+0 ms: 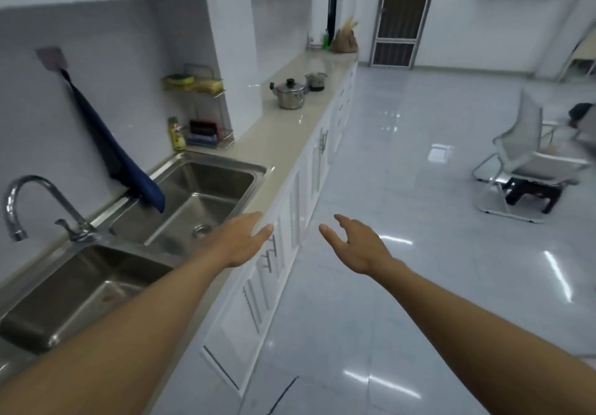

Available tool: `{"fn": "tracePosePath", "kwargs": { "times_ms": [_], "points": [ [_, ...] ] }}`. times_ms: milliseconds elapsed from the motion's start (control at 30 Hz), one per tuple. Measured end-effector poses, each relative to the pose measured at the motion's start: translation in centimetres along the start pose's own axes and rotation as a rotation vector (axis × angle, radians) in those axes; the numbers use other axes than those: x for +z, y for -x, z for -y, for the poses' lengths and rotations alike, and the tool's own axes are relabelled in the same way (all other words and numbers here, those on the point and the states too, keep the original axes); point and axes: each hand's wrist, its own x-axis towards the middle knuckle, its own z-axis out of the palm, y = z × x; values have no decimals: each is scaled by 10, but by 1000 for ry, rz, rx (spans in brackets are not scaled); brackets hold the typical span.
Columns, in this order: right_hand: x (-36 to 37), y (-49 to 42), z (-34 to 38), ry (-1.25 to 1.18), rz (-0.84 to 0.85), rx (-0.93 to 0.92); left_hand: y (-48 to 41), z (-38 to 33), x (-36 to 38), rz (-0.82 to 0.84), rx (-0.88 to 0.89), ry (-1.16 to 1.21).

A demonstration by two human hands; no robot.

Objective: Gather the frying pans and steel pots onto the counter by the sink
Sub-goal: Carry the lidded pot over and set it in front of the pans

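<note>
A glossy tiled floor (pixel 419 221) fills the right of a white kitchen, and a long beige counter (pixel 283 144) over white cabinets (pixel 290 221) runs along the left wall toward a mesh door (pixel 403 15). At its near end sits a double stainless sink (pixel 180 202) with a curved tap (pixel 38 208), a dark blue cloth (pixel 116 153) hanging from the wall into the far basin. A white chair (pixel 522 163) stands out on the floor at right. A person's bare arms reach forward, empty: the left hand (pixel 242 240) is open and flat over the counter's front edge just beside the sink, the right hand (pixel 354 247) spread with loosely curled fingers above the floor. Farther along the counter, well apart from the sink, stands a lidded steel pot (pixel 290 94) with a smaller steel pot (pixel 316 81) just behind it. A wire rack (pixel 206 115) holding sponges and a yellow bottle (pixel 176 134) stand at the sink's far corner.
</note>
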Motion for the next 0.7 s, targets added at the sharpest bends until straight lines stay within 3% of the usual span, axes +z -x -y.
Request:
{"fn": "tracePosePath", "kwargs": {
  "times_ms": [500, 700],
  "points": [
    [-76, -163, -105, -45, -121, 227, -263, -102, -4, 126, 190, -31],
    [-101, -236, -132, -57, -154, 237, -344, -122, -11, 155, 211, -36]
  ]
}}
